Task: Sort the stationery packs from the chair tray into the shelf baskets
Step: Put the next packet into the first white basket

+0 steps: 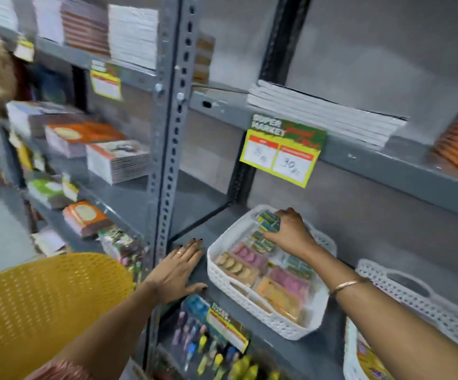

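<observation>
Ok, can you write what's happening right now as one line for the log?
step: placing packs | right hand: on blue packs in white basket | left hand: flat on shelf beside basket

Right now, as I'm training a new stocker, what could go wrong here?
The white lattice basket sits at an angle with its near corner by the grey metal shelf edge; a push from the right hand, pressing blue-yellow packs, might slide it off. The left hand lies flat beside it, not bracing.
</observation>
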A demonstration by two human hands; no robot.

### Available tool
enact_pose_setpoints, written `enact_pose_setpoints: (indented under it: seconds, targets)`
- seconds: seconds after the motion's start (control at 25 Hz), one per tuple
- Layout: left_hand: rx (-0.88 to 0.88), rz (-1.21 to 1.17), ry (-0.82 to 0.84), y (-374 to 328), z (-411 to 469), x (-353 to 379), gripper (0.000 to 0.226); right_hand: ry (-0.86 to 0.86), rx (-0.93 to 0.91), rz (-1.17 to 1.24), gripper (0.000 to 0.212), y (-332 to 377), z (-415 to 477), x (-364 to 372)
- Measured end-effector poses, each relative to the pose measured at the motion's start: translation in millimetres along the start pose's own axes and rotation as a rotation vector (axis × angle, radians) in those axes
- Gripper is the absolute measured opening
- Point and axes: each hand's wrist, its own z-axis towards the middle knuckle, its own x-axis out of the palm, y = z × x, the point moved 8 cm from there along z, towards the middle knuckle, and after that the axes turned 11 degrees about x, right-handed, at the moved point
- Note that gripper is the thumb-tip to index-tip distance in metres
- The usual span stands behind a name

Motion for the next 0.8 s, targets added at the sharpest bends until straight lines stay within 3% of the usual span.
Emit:
enact_pose_setpoints:
  seconds: [0.16,0.32,0.44,0.6,0.8]
  targets:
    - [0.059,-0.004,0.032,11,11,20,0.095,0.038,0.129,-0.048,0.061,-70,20,1]
    - [0.108,-0.005,0.034,12,15,24,0.092,0.115,0.224,-0.182,0.053,-118,34,13]
    - [0.094,-0.031,0.045,14,15,30,0.092,0.198,0.254,-0.209,0.037,-133,41,37]
    - [0.092,-0.020,0.057,15,16,34,0.093,0.298,0.251,-0.262,0.052,-142,42,74]
    - [0.087,-0.015,0.057,16,16,37,0.094,0.337,0.246,-0.243,0.038,-147,50,88]
